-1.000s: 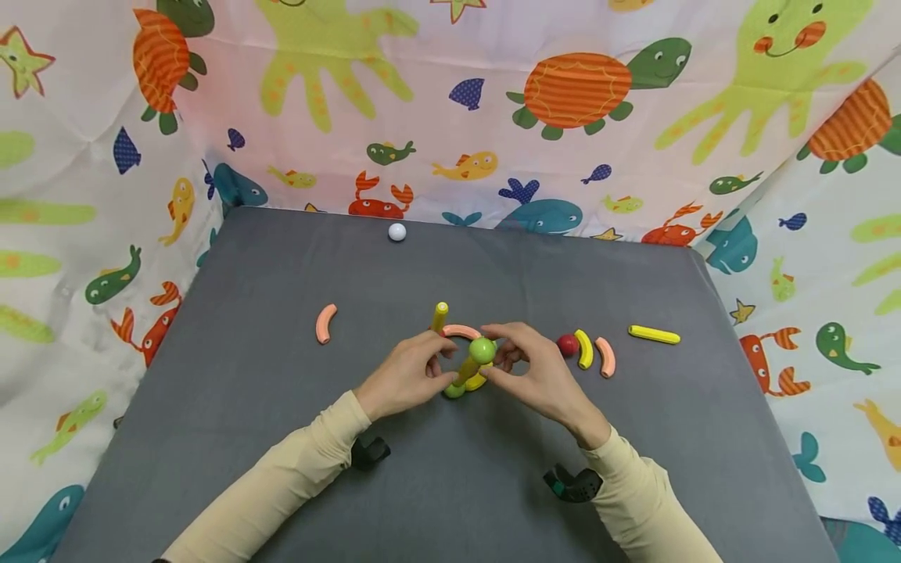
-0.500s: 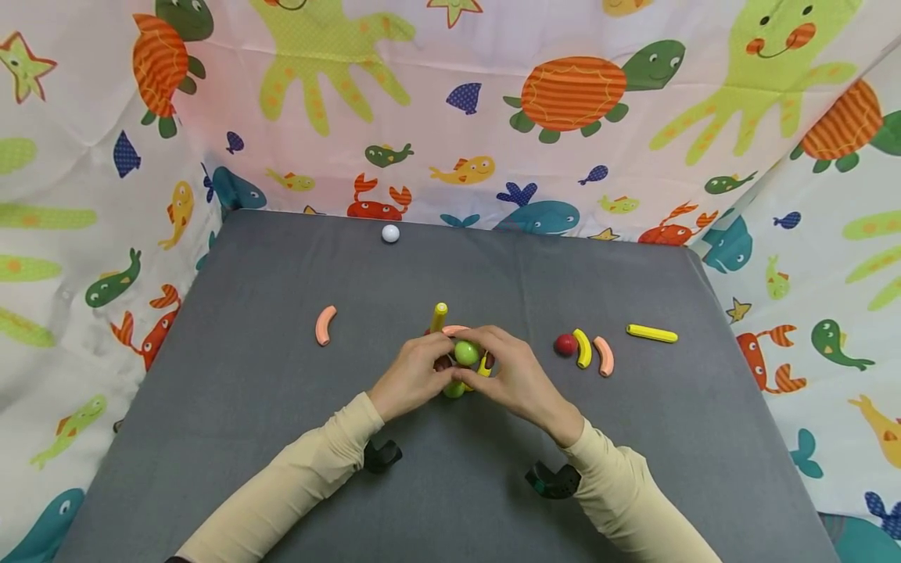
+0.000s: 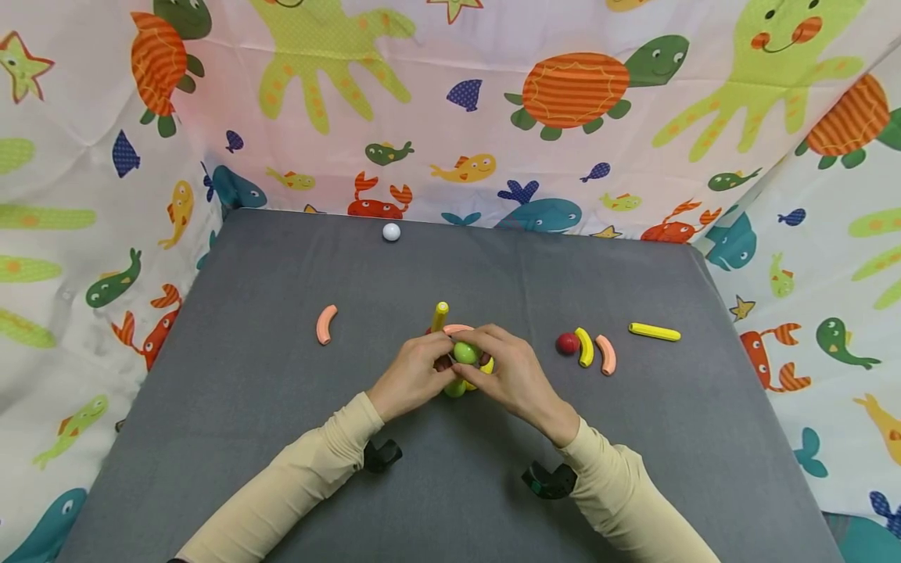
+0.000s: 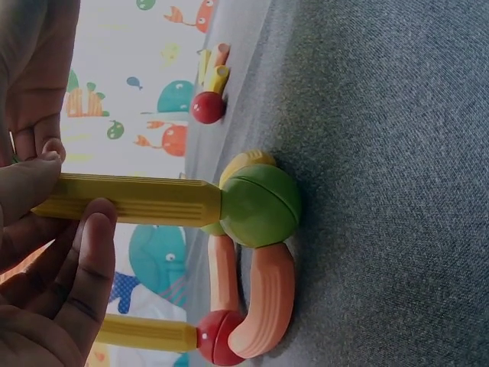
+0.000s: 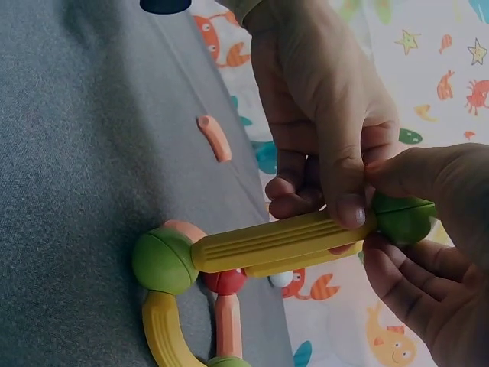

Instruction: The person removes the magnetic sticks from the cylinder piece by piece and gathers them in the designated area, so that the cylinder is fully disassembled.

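Both hands meet over a small toy structure of balls and rods. My left hand (image 3: 417, 372) pinches an upright straight yellow rod (image 4: 145, 199) between thumb and fingers. A green ball (image 3: 466, 353) tops that rod, and my right hand (image 3: 512, 374) grips it. The rod's lower end meets another green ball (image 5: 164, 261) on the table. From there, curved pink rods (image 4: 273, 298) and a curved yellow rod (image 5: 163, 329) join further balls in a ring. A red ball (image 4: 220, 336) in the ring carries a second upright yellow rod (image 3: 439, 317).
A loose curved pink rod (image 3: 325, 324) lies to the left, and a white ball (image 3: 391, 231) near the back edge. On the right are a red ball (image 3: 567, 343), a curved yellow rod (image 3: 584, 347), a curved pink rod (image 3: 606, 355) and a straight yellow rod (image 3: 655, 331).
My right hand has moved left and now grips the upper green ball close to my left hand. The upper ball and rod have tipped left, more upright. In the last half second, little has moved.
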Demonstrator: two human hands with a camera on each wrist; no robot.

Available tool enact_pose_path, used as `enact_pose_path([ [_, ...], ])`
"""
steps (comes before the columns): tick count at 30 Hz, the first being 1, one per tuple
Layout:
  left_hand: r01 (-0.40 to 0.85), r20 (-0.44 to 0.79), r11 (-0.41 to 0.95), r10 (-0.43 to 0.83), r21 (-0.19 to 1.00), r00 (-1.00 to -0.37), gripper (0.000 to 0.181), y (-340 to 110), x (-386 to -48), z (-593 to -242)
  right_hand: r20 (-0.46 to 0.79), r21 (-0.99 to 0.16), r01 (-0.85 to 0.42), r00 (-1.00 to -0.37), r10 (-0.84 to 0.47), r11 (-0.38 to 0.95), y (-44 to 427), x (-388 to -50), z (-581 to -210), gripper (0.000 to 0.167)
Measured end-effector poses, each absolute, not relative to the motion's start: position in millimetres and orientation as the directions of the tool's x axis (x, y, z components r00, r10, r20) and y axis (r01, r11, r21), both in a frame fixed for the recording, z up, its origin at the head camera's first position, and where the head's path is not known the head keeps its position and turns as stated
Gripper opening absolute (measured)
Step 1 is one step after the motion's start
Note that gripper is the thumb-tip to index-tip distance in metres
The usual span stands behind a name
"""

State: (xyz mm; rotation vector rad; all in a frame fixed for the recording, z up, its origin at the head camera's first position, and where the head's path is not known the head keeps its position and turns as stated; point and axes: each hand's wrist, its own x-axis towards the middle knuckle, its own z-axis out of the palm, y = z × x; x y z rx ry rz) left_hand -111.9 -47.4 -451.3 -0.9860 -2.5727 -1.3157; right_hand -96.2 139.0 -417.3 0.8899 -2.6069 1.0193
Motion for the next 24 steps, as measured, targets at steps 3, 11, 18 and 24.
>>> enact_pose_path([
  [3,0.578,0.346,0.432,0.504,0.693,-0.791,0.015,-47,-111,-452,0.413,-0.523,-0.61,-0.792,-0.449,0.595,138,-95,-418,0.038],
  [11,0.594,0.366,0.427,0.504,0.682,-0.782,0.011,-47,-113,-453,0.457,-0.511,-0.613,-0.787,-0.414,0.602,138,-93,-414,0.037],
  [18,0.572,0.338,0.422,0.509,0.703,-0.792,0.01,-48,-113,-451,0.337,-0.775,-0.425,-0.904,-0.262,0.469,148,-101,-399,0.039],
  [24,0.509,0.258,0.45,0.508,0.734,-0.822,0.013,-48,-110,-449,-0.006,-1.0,0.007,-0.999,-0.037,-0.015,174,-129,-416,0.034],
])
